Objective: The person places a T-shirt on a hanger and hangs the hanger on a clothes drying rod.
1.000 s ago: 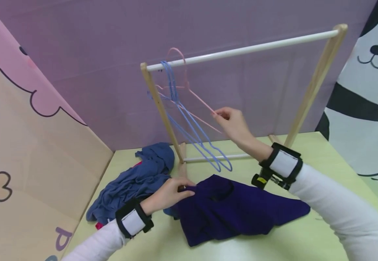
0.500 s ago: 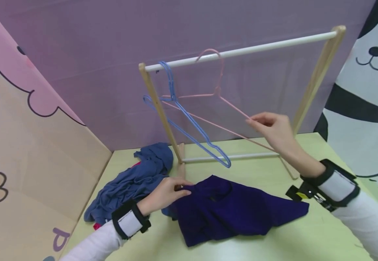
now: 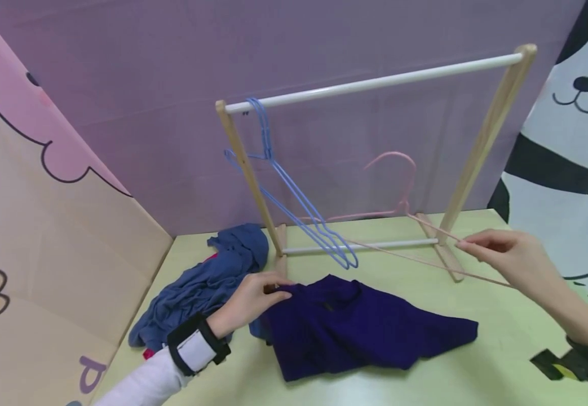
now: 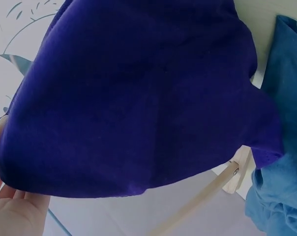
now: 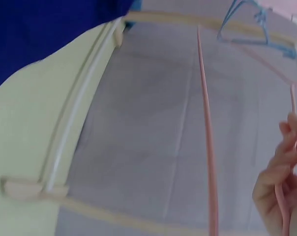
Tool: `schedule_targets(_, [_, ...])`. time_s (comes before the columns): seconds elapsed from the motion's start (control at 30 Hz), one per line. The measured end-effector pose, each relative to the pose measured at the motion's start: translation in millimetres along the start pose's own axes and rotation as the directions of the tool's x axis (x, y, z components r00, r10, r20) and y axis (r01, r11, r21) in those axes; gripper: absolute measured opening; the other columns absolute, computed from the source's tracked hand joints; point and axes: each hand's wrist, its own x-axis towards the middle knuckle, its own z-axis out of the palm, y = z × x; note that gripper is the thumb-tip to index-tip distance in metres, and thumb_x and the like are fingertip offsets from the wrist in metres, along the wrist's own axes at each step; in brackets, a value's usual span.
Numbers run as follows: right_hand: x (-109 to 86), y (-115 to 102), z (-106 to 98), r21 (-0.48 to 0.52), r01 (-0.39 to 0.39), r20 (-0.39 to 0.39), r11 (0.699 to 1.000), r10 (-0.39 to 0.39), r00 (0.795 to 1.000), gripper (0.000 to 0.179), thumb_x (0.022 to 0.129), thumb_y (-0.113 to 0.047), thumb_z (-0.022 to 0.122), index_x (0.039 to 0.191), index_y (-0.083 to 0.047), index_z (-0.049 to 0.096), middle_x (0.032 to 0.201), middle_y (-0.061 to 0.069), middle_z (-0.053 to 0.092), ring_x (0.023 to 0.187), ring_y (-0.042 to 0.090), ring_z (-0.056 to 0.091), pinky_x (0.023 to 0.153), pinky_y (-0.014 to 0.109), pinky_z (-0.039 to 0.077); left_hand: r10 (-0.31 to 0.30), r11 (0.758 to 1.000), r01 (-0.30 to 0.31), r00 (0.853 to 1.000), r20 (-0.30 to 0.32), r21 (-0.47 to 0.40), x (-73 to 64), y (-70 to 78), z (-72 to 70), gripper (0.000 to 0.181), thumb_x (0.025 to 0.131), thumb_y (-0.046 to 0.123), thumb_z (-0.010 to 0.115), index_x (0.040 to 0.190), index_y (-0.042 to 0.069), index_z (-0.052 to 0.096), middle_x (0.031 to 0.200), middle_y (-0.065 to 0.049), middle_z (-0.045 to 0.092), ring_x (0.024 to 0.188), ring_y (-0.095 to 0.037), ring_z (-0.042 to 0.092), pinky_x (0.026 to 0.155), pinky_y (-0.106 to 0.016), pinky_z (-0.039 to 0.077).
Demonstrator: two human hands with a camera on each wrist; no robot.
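Observation:
My left hand [image 3: 251, 298] pinches the upper left edge of a dark purple shirt [image 3: 354, 332], which lies on the table with a sleeve stretched to the right. In the left wrist view, the raised cloth fills most of the picture, with part of my hand [image 4: 21, 210] at its lower left corner. On the far right, my right hand [image 3: 519, 259] grips one shoulder of a pink hanger [image 3: 414, 175]. The hanger's hook is below the rack's top bar, free of it. In the right wrist view, my fingers [image 5: 281, 177] wrap the pink wire.
Blue hangers [image 3: 266, 135] hang at the left end of the white top bar [image 3: 375, 84] of a wooden-legged rack. A crumpled blue garment [image 3: 207, 293] with bits of red lies at the table's left side. A purple wall [image 3: 146, 113] stands behind.
My right hand has drawn the pink hanger rightward along the bar, then off it and down toward the right. The blue hangers swing slightly. My left hand stays at the shirt.

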Motion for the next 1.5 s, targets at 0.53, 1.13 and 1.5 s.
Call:
schedule_targets(0.53, [-33.0,65.9,-36.2,0.073,-0.102,0.137,0.992,0.091,0.986,0.006,0.080,-0.005,0.060,0.082,-0.002,0.065,0.053,0.001,0.045,0.045,0.016,0.038,0.039,0.032,0.024,-0.022,0.999,0.022,1.000,-0.003,-0.038,4.7,-3.0,-6.6,0.019,0.080,0.016,0.062,0.099,0.016,0.064,0.091,-0.002,0.065,0.064,-0.015,0.049,0.053,-0.026,0.044])
schedule_targets(1.13, [-27.7,63.8,-19.7,0.103,0.003,0.228,0.995,-0.027,0.973,0.006,0.079,-0.002,0.061,0.080,-0.005,0.066,0.055,-0.003,0.048,0.046,0.013,0.040,0.037,0.030,0.030,0.019,0.998,-0.015,0.997,0.070,-0.056,7.9,2.5,-2.3,0.020,0.076,0.013,0.067,0.095,0.016,0.066,0.088,0.001,0.067,0.072,-0.004,0.057,0.061,-0.028,0.052])
schedule_targets(1.5, [-25.1,61.6,-0.4,0.275,0.112,0.257,0.955,-0.186,0.948,0.018,0.076,0.009,0.057,0.081,-0.006,0.066,0.058,-0.005,0.051,0.044,0.012,0.038,0.034,0.032,0.030,0.064,0.998,-0.062,0.993,0.099,-0.025,4.4,2.1,-0.4,0.014,0.075,0.012,0.067,0.089,0.014,0.066,0.080,-0.002,0.068,0.069,-0.003,0.057,0.060,-0.025,0.052])
